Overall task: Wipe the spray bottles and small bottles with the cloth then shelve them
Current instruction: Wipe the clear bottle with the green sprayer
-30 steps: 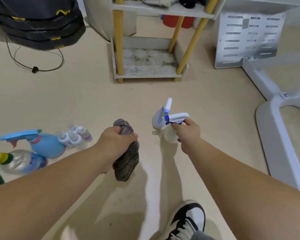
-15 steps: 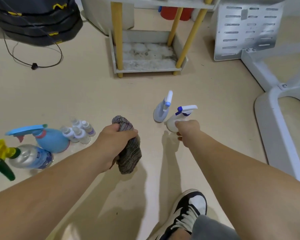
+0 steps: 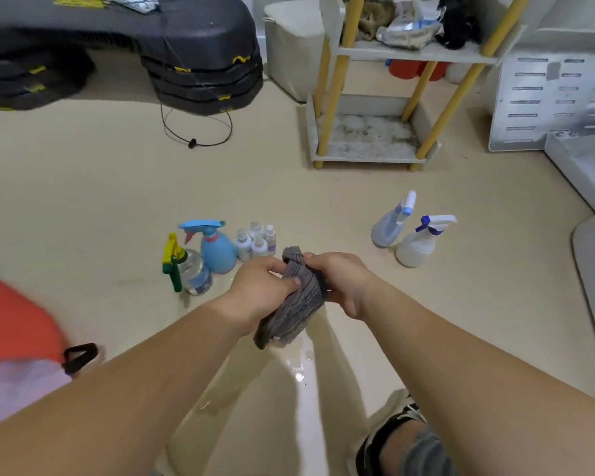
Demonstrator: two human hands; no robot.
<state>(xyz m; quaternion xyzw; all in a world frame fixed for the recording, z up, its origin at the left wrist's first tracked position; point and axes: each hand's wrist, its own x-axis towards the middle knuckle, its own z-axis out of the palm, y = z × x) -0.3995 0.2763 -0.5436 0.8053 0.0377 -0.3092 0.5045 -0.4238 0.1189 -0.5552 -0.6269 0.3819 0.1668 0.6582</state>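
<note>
Having released the white spray bottle (image 3: 414, 249), the right hand (image 3: 342, 283) joined the left hand (image 3: 258, 292), both sets of fingers gripping the cloth (image 3: 298, 305), likely refolding it for the next bottle.

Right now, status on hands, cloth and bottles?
Left hand and right hand both grip cloth. Spray bottles, small bottles on floor, unshelved. Bare floor to shelf.

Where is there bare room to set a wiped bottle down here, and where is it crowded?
Bare floor lies between the small bottles and the grey spray bottle, and between the bottles and the rack. Its bottom shelf holds nothing. Crowded: the upper shelf, and the cluster where blue spray bottle, clear spray bottle and small bottles stand close together.
</note>
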